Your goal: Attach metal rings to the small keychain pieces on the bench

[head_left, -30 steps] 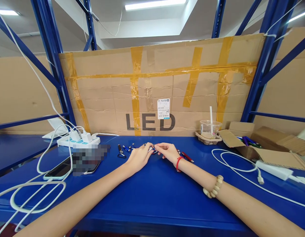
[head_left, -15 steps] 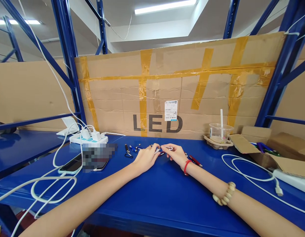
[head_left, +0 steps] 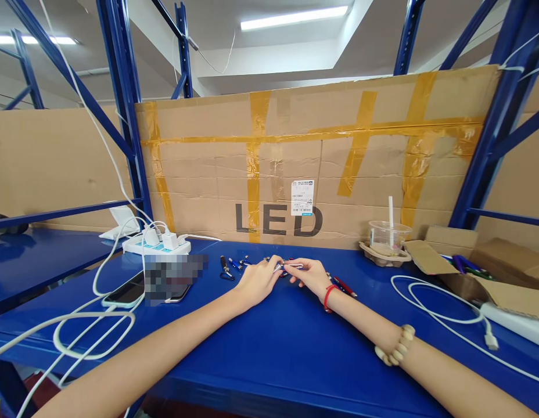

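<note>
My left hand point(head_left: 257, 281) and my right hand point(head_left: 311, 276) rest on the blue bench top point(head_left: 278, 342), fingertips meeting at its middle. Between them they pinch a small silver rod-shaped part point(head_left: 290, 266). Both hands have their fingers curled in a pinch. Several small blue and black parts point(head_left: 234, 264) lie scattered just left of my left hand. A red pen-like piece point(head_left: 344, 285) lies behind my right wrist, which wears a red string. A beaded bracelet sits further up my right forearm.
A taped cardboard sheet marked LED point(head_left: 313, 162) walls the back. At the left are a power strip point(head_left: 156, 246), white cables point(head_left: 90, 331) and a phone point(head_left: 124, 292). At the right are a plastic cup with a straw point(head_left: 385, 235), an open carton point(head_left: 474, 267) and a white cable point(head_left: 444, 307).
The view shifted so everything sits further right in the picture. My hands stayed together on the bench, and the silver part now shows more clearly between my fingertips.
</note>
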`<state>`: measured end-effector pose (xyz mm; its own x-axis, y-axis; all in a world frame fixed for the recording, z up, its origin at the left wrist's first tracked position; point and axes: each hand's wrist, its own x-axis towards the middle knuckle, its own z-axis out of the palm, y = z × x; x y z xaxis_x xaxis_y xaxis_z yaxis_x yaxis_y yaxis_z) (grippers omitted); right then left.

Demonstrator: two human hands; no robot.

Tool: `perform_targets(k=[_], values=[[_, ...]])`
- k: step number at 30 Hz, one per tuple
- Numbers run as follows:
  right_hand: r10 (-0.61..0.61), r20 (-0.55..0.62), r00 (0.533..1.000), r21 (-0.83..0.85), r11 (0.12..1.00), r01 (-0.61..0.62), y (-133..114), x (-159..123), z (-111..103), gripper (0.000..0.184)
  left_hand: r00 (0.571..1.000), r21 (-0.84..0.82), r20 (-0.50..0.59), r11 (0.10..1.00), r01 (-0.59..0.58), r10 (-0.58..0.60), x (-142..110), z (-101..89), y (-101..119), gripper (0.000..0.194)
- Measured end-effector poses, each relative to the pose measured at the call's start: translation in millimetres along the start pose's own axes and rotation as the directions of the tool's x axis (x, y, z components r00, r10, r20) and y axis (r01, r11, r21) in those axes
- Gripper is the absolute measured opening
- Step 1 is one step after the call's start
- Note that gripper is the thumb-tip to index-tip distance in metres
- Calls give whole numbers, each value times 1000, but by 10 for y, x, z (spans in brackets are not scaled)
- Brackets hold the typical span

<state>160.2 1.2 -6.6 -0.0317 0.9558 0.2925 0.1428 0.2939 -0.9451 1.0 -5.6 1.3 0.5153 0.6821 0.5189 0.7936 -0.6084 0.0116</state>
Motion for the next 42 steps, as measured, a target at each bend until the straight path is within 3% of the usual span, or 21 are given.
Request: perform_targets(k=[8, 15, 28, 42], values=[[103, -143, 984, 188, 979, -75, -1, 57, -28, 20, 999, -4, 32, 1000, 27, -27, 16, 33, -15, 29], [137, -134, 981, 187, 976, -110, 3, 38, -32, 20, 999, -3, 34, 1000, 20, -20, 12, 26, -13, 27], [58, -169, 984, 85, 995, -44, 68, 69, -64, 26, 999, 18, 47, 1000, 8, -9, 2, 19, -25, 29], [140, -154, 978, 258, 961, -97, 8, 66, -39, 24, 999, -6, 47, 1000, -11, 12, 14, -2, -2, 26]])
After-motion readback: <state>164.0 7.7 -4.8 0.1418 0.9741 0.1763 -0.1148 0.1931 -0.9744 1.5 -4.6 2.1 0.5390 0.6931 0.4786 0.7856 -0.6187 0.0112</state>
